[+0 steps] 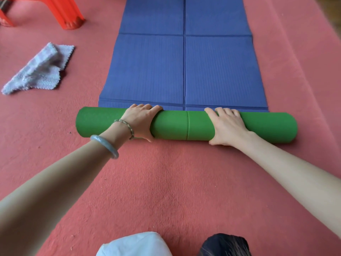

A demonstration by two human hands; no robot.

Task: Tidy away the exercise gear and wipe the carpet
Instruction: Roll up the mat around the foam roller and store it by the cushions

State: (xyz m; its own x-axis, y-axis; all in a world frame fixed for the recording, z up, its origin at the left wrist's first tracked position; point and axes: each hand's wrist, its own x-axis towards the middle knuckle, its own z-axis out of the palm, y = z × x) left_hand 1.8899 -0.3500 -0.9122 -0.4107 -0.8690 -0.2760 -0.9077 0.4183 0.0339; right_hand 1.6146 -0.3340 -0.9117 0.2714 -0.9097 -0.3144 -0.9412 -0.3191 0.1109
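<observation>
The left hand (142,119) and right hand (227,126) grip the green roll (173,126), both curled over it. Pushing unevenly could skew or loosen it against the blue mat (184,67) just beyond them.

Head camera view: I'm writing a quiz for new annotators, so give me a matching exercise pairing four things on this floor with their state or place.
Things:
1. green mat roll
2. blue mat
3. grey cloth
4. red stool

States or places:
A. crumpled on the carpet, at the left
B. gripped by the left hand and the right hand
C. standing at the far left, mostly out of frame
D. spread flat, with fold creases

Pairs: 1-B, 2-D, 3-A, 4-C.
</observation>
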